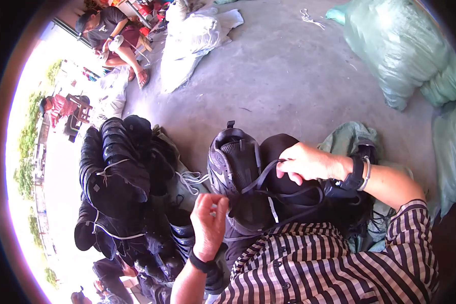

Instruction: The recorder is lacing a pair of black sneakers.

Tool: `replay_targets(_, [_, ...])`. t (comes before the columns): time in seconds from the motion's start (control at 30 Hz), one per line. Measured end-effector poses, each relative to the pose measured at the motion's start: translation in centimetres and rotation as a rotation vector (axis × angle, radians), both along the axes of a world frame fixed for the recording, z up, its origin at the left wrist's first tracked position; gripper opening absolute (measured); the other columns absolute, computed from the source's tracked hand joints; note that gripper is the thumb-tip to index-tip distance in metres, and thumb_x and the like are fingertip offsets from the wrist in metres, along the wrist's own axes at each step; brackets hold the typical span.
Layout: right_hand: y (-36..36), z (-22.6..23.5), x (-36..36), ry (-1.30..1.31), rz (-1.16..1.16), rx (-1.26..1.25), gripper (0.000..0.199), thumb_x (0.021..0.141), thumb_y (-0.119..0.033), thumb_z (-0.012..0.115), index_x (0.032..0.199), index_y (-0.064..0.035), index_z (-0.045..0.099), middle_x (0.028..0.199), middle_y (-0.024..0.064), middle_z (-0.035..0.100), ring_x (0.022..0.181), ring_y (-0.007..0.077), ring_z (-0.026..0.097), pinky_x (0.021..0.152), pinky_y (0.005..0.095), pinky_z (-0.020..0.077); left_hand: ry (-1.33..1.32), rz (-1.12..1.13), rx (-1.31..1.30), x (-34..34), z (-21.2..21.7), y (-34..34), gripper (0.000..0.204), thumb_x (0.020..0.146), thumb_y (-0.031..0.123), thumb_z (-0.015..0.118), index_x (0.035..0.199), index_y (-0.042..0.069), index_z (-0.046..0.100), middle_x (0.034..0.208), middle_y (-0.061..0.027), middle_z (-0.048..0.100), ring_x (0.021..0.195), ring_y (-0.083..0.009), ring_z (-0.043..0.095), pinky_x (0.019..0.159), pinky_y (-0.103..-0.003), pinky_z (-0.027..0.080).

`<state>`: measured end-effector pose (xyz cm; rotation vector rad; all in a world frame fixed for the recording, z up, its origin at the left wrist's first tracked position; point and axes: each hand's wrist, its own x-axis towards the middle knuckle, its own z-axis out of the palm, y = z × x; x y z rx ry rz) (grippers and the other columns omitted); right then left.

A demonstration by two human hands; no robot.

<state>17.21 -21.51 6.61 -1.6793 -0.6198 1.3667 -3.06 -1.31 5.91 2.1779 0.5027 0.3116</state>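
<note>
Lying left of the grey-and-black shoe (238, 175), tied black bundles (119, 187) are crowding together; beside the shoe's toe, the left hand (207, 225) is curling inward, whether around anything one cannot tell; the shoe is lying between both hands; right of it, the right hand (308, 162) is pinching a black lace (262, 178); beyond and farther right, green sacks (390, 50) are bulging.

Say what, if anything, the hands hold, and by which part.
Right hand: a dark lace, by a stretch leading up from the shoe. Left hand: cannot tell.
</note>
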Motion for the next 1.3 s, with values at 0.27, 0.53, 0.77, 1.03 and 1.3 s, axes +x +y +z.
replay_targets(0.27, [1.9,-0.8,-3.4,-0.709,0.147,0.039,0.034,0.081,-0.032,0.069,0.078,0.0016,0.063,0.066,0.0187,0.062,0.064,0.0349,0.063,0.061,0.0416,0.0491,0.021,-0.02,0.148,0.5,-1.3,-2.3,0.029,0.075,0.029,0.077,0.078,0.005,0.062,0.075,-0.0081,0.055,0.073,-0.0249,0.055,0.067,-0.035,0.047])
replay_targets(0.53, [2.4,-2.2,-3.7,-0.651,0.158,0.065,0.024,0.082,-0.02,0.064,0.079,0.0024,0.06,0.064,0.0155,0.061,0.062,0.0308,0.063,0.059,0.0402,0.049,-0.058,-0.066,0.322,0.8,0.2,-3.2,0.014,0.074,0.012,0.073,0.077,0.002,0.063,0.072,-0.0085,0.054,0.067,-0.0224,0.053,0.063,-0.033,0.045])
replay_targets(0.77, [2.3,-1.9,-2.4,-0.118,0.122,-0.077,0.017,0.087,-0.018,0.062,0.081,-0.0018,0.059,0.054,0.0022,0.054,0.041,0.0085,0.046,0.037,0.0241,0.0338,-0.034,-0.056,-0.078,0.1,-0.7,-2.1,0.024,0.082,0.021,0.072,0.08,-0.001,0.063,0.07,-0.0047,0.048,0.067,-0.0132,0.049,0.059,-0.028,0.039])
replay_targets(1.03, [2.6,-1.2,-3.2,-0.369,0.204,-0.039,0.023,0.084,-0.021,0.069,0.075,-0.0005,0.062,0.059,0.0014,0.058,0.052,0.0086,0.055,0.05,0.0264,0.044,-0.043,0.046,-0.109,0.6,-2.1,-2.2,0.019,0.083,0.013,0.07,0.074,0.001,0.059,0.068,0.0016,0.05,0.06,-0.008,0.044,0.057,-0.023,0.036])
replay_targets(1.3, [2.1,-0.3,-2.0,0.05,0.067,-0.116,0.015,0.085,-0.014,0.061,0.074,-0.0049,0.057,0.055,-0.0004,0.051,0.04,0.005,0.041,0.038,0.022,0.0309,-0.115,-0.081,-0.875,-2.4,-2.1,2.0,0.012,0.082,0.008,0.068,0.075,0.007,0.058,0.083,0.0027,0.051,0.078,-0.0073,0.045,0.074,-0.023,0.036])
